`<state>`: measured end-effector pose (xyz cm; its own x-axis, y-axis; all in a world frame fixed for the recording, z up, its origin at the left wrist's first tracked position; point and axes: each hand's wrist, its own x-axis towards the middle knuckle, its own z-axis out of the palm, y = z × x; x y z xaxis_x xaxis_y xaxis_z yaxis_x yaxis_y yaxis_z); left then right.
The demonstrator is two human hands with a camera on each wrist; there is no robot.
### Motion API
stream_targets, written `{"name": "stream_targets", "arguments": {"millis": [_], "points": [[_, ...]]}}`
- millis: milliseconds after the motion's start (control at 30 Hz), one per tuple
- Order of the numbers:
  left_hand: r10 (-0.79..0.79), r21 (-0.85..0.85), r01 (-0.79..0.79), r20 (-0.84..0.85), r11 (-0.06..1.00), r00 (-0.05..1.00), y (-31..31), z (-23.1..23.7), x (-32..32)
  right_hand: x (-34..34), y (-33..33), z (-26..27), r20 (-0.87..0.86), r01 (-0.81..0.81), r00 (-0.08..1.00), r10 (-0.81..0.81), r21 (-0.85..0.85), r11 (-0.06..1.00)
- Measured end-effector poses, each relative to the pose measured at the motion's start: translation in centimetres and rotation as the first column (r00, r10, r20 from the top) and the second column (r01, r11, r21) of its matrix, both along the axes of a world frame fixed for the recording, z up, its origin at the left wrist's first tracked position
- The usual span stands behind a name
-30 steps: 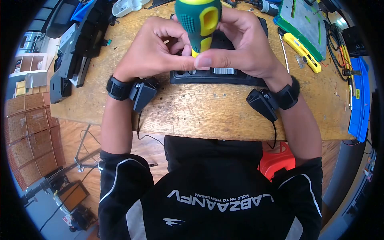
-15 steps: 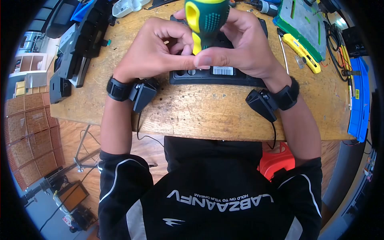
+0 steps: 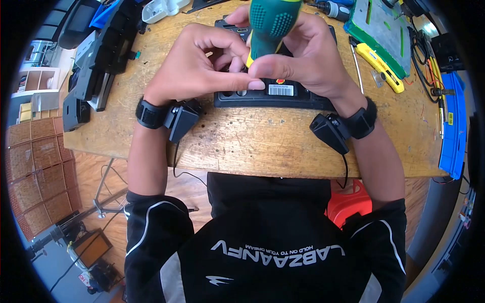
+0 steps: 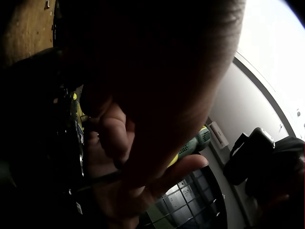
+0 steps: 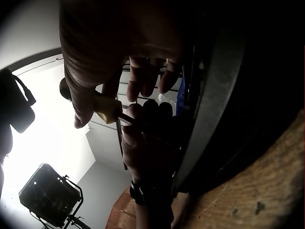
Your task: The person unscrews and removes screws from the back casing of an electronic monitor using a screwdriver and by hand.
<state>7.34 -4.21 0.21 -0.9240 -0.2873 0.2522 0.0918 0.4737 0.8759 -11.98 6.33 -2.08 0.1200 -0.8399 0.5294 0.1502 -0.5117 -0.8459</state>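
Observation:
A screwdriver (image 3: 272, 28) with a green and yellow handle stands tilted over a flat black device (image 3: 242, 100) on the workbench. My right hand (image 3: 316, 63) grips the handle's lower end between thumb and fingers. Close against it, my left hand (image 3: 194, 68) has its fingers curled around the shaft, as the right wrist view shows. A white barcode label (image 3: 281, 90) is visible on the device below the thumbs. The screwdriver's tip is hidden behind the hands in the head view.
A yellow utility knife (image 3: 379, 65) and a thin metal rod (image 3: 357, 65) lie right of the device. Beyond them are a green-edged grey mat (image 3: 381, 35), cables and a blue bin (image 3: 454, 126). Black equipment (image 3: 103, 55) lines the left side. The bench's front edge (image 3: 262, 174) is near the body.
The screwdriver handle has turned about its axis and its top has leaned right. The right thumb has rolled, uncovering the left thumb's tip and more of the label. The left hand has hardly moved.

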Motion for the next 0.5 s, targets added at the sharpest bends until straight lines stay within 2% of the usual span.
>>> {"name": "stream_targets", "arguments": {"millis": [100, 167, 200, 267, 300, 333, 400, 500], "points": [[-0.002, -0.06, 0.003, 0.026, 0.998, 1.0, -0.2, 0.0, 0.1, -0.3, -0.6, -0.9, -0.027, 0.005, 1.0, -0.006, -0.021, 1.0], [-0.018, -0.113, 0.017, -0.014, 0.993, 1.0, -0.3, -0.3, 0.0, -0.1, -1.0, -1.3, 0.037, -0.041, 0.998, 0.046, -0.127, 0.991], [-0.018, -0.114, 0.017, -0.015, 0.993, 1.0, -0.3, -0.3, 0.0, 0.3, -0.5, -0.7, 0.036, -0.041, 0.998, 0.046, -0.127, 0.991], [-0.025, -0.035, 0.024, -0.028, 0.999, 0.999, -0.2, -0.4, 0.1, 1.4, 1.2, 1.1, 0.092, 0.074, 0.992, -0.086, 0.131, 0.989], [-0.024, -0.036, 0.023, -0.029, 0.999, 0.999, -0.2, -0.4, 0.1, -1.6, 0.3, 0.7, 0.173, -0.269, 0.958, 0.229, 0.264, 0.926], [-0.022, -0.016, 0.022, -0.026, 1.0, 0.999, -0.3, -0.4, 0.1, -1.4, 0.3, 0.6, 0.171, -0.271, 0.958, 0.231, 0.263, 0.926], [-0.02, 0.004, 0.02, -0.022, 1.0, 1.0, -0.3, -0.3, 0.1, -0.8, 0.2, 0.2, 0.047, -0.093, 0.995, 0.089, 0.1, 0.991], [-0.059, -0.033, 0.059, 0.011, 0.998, 0.998, -0.3, -0.1, 0.2, -0.7, 0.4, -0.5, -0.053, -0.029, 0.998, 0.031, 0.021, 0.999]]}}
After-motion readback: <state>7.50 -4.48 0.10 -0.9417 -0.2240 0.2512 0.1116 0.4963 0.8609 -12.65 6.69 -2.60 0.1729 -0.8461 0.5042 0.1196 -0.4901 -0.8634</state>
